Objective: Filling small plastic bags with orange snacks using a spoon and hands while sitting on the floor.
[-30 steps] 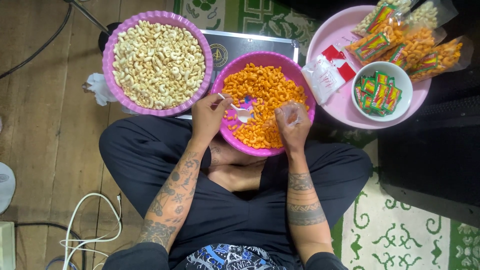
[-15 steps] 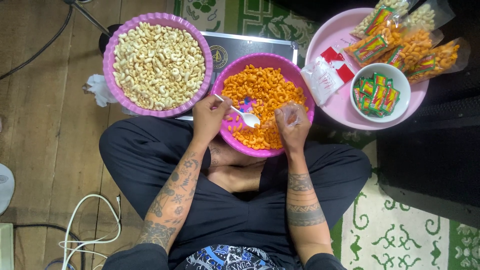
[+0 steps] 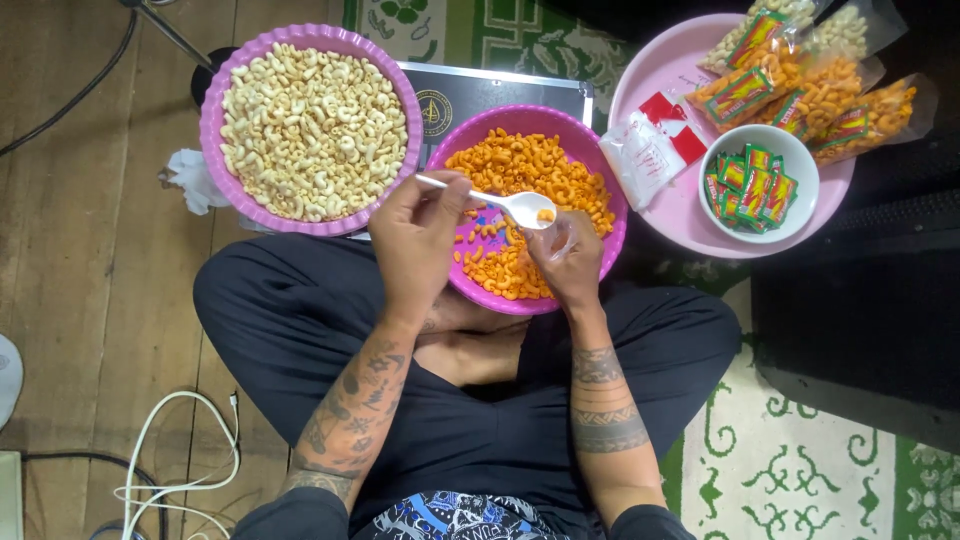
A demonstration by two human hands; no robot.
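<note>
Left hand (image 3: 415, 240) grip closed on white spoon (image 3: 500, 200); right hand (image 3: 568, 262) pinches clear bag (image 3: 560, 238)

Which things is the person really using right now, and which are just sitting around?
In use: left hand, white spoon, right hand, clear bag, bowl of orange snacks.

Lying about: bowl of pale snacks, pink tray, filled packets, white bowl of sachets, white cable.

White plastic spoon (image 3: 520, 206) carrying orange macaroni snack, level above magenta bowl (image 3: 600, 245), beside clear bag (image 3: 562, 240)
</note>
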